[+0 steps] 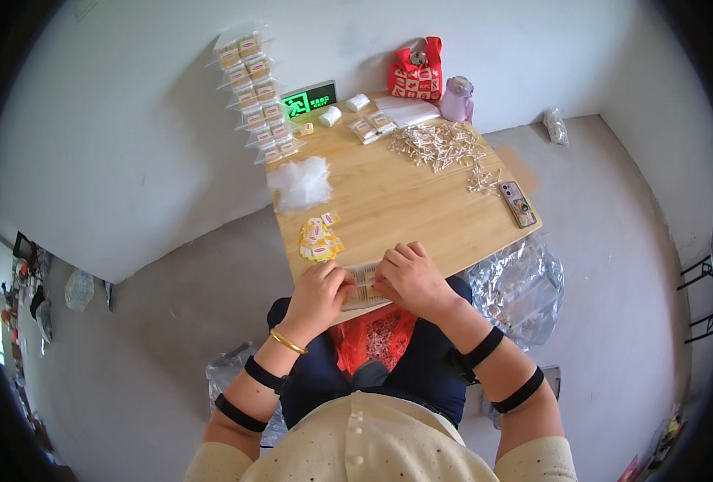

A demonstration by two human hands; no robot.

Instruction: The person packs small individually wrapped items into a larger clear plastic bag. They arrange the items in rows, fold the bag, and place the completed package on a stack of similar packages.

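At the table's near edge, both hands hold a flat clear packet (362, 291) with pale rows showing through, probably cotton swabs. My left hand (324, 291) pinches its left end with bent fingers. The right end is gripped by my right hand (409, 277), whose curled fingers cover part of it. Just beyond my left hand lies a pile of small yellow and white cards (320, 239). Farther off are clear plastic sleeves (302, 183) in a loose heap. Many loose cotton swabs (441, 146) spread over the far right of the wooden table (389, 205).
Tall stacked clear packets (254, 96) stand at the far left, beside a green lit sign (308, 99). Along the back are white rolls (330, 116), a red bag (417, 76) and a purple jug (457, 100). A phone (517, 204) lies near the right edge. A red plastic bag (376, 337) hangs between my knees.
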